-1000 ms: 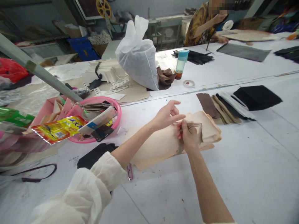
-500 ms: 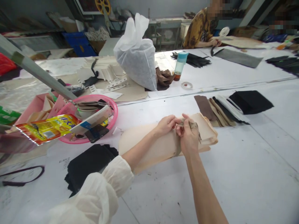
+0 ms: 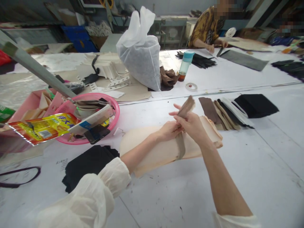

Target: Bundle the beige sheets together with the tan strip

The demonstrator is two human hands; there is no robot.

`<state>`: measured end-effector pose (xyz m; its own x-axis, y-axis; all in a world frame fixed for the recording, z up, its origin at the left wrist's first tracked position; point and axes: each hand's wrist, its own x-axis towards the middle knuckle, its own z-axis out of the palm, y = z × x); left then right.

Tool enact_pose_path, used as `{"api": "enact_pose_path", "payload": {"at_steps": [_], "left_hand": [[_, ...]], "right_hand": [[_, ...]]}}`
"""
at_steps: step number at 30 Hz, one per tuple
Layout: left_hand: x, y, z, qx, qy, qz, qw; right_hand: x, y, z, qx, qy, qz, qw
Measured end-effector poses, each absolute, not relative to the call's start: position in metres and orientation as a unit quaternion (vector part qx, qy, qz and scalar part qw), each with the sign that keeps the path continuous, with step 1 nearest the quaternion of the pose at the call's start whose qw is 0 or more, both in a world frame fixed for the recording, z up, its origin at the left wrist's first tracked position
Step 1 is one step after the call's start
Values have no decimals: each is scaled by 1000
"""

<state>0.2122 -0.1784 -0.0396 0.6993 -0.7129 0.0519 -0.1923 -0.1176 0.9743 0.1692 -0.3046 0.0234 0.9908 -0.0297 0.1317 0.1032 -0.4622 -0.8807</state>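
Right now both hands sit over the beige stack point(image 3: 152, 152) of flat pieces lying on the white table point(image 3: 249, 177). Right hand point(image 3: 193, 125) is raised a bit above the stack, fingers pinched on the free end of a brown strip point(image 3: 186, 107) that sticks up and away from the person. Strip runs down and wraps across the stack as a band (lower part seen at the stack's middle). Left hand point(image 3: 169, 130) is curled, pressing on the stack just beside the band and touching the right hand; cannot tell if its fingers actually grip the strip or only hold it down.

Pink basin point(image 3: 114, 123) sits left of the stack, full of cards, a phone and a yellow snack packet point(image 3: 45, 128). Black fabric point(image 3: 87, 163) lies near the left forearm, at the stack's near-left end. Fanned swatches point(image 3: 220, 110) (brown, tan, black, white) lie just right of the stack's far end. Farther back: white bag point(image 3: 142, 60), teal-capped bottle point(image 3: 184, 65), tape roll point(image 3: 191, 86). Another person point(image 3: 204, 28) works at the far side of the table.
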Motion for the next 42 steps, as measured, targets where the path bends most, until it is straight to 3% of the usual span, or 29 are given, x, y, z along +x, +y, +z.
{"api": "enact_pose_path", "payload": {"at_steps": [5,10,12,16,18,20,23,26,31,38,40,42], "left_hand": [[221,-170,-38,711,-387,-250,530],[232,-165,-30,683,-377,-325,535],[241,-166,-25,654,-390,-370,531],[260,-164,-20,562,-361,-481,568],[266,-160,-21,540,-342,-498,586],[269,-156,-24,536,-342,-495,592],[269,-151,-25,551,-378,-466,580],[261,-149,-20,653,-466,-336,494],[238,-147,-17,767,-588,-29,254],[227,-146,-39,823,-518,118,201],[229,-144,-39,827,-520,128,172],[232,-142,-36,829,-524,122,151]], "right_hand": [[150,-335,26,-958,-68,-30,277],[133,-343,11,-987,-21,-53,150],[129,-334,8,-980,24,-82,180],[118,-303,-1,-934,43,-141,325],[113,-292,-7,-933,-10,-144,330],[109,-290,-12,-930,-64,-128,338],[111,-302,-18,-885,-39,-93,454],[119,-317,-23,-838,64,-98,533],[137,-324,-30,-838,34,-8,545],[141,-316,-28,-816,44,-11,577],[136,-314,-21,-861,20,-36,507],[132,-312,-12,-923,4,-71,378]]}}
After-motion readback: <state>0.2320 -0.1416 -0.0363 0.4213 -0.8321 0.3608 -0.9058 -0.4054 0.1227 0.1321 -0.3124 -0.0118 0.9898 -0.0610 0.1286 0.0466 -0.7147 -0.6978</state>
